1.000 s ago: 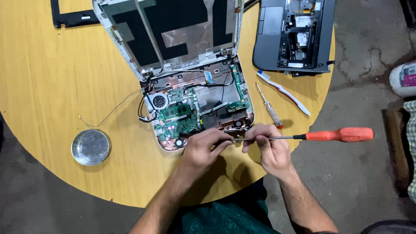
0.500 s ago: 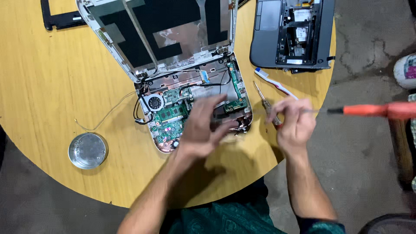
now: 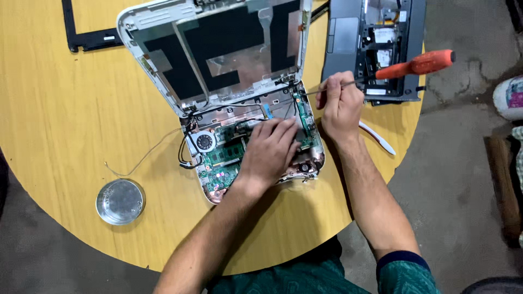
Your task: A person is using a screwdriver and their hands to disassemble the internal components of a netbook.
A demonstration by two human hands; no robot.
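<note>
1. On the round yellow wooden table (image 3: 65,136), an opened small laptop base (image 3: 256,152) is laid with its green circuit board (image 3: 223,163) and round cooling fan (image 3: 205,142) exposed; the emptied screen lid (image 3: 218,54) is still hinged behind it.
2. Since a second ago, the orange-handled screwdriver (image 3: 417,64) has been swung from the near edge of the base up to its far right corner, by the hinge, so work seems to have been shifted to a fastener there.
3. The left hand (image 3: 269,152) is pressed flat on the board, fingers spread slightly and holding nothing, apparently to steady the base.
4. The right hand (image 3: 340,106) is closed around the screwdriver's metal shaft, the handle pointing away to the right and the tip aimed at the corner; contact with a screw cannot be told.
5. Further out, a grey laptop chassis (image 3: 376,49), a white plastic strip (image 3: 378,140), a black bezel frame (image 3: 90,38) and a small round metal dish (image 3: 120,201) are set on the table.
</note>
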